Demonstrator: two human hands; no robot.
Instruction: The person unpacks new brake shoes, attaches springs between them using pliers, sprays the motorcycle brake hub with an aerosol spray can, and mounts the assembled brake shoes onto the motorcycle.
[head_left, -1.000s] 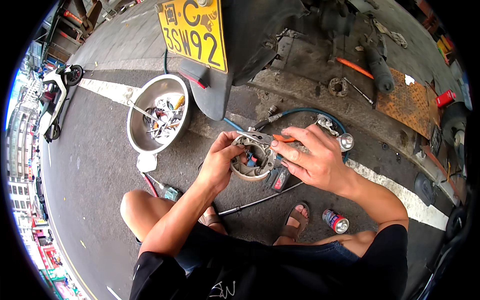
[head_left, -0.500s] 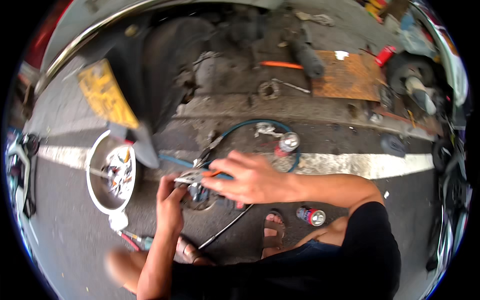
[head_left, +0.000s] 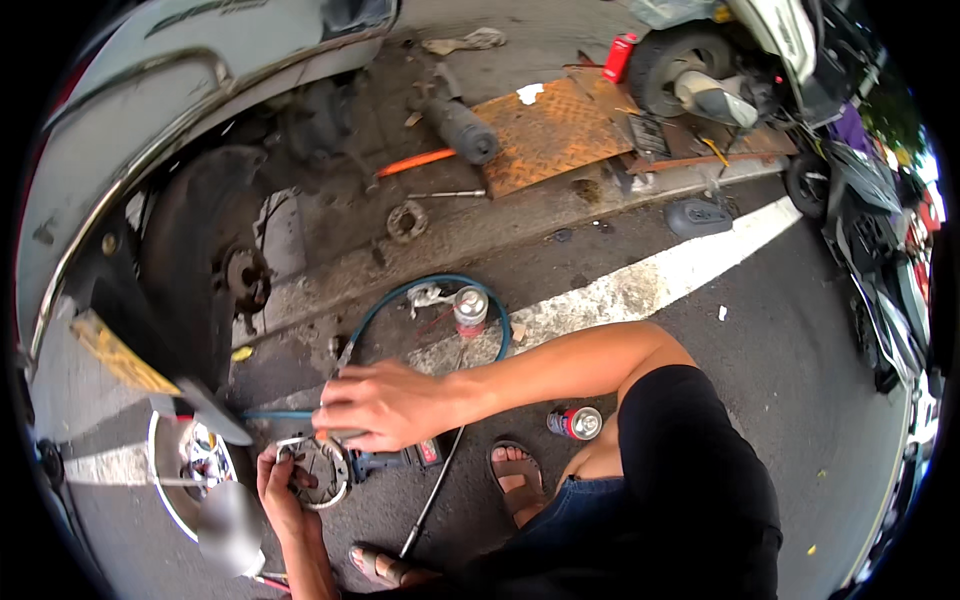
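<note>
My left hand (head_left: pixel 283 492) grips the edge of a round, ring-shaped metal part (head_left: pixel 345 487) with a dark inside, held low over the ground. Just above its upper right rim is my right hand (head_left: pixel 392 405), fingers curled downward. A small piece of something shows beneath those fingers, too hidden to name. Behind the ring lies a blue and black power tool (head_left: pixel 385 461) with a red-marked battery. A long metal bar (head_left: pixel 432 505) rests on the ground near my sandalled feet.
A white basin (head_left: pixel 160 470) of small parts stands at left under a yellow-faced panel (head_left: pixel 125 355). Blue hose (head_left: pixel 395 290) curls around a spray can (head_left: pixel 470 310); another can (head_left: pixel 575 423) lies near my knee. Beyond are a raised vehicle (head_left: pixel 110 160), a rusty plate (head_left: pixel 550 135) and a scooter wheel (head_left: pixel 685 65).
The view has swung to the right. The ring-shaped part now shows its round face. The orange-handled tool seen at my right fingers earlier is no longer clearly visible.
</note>
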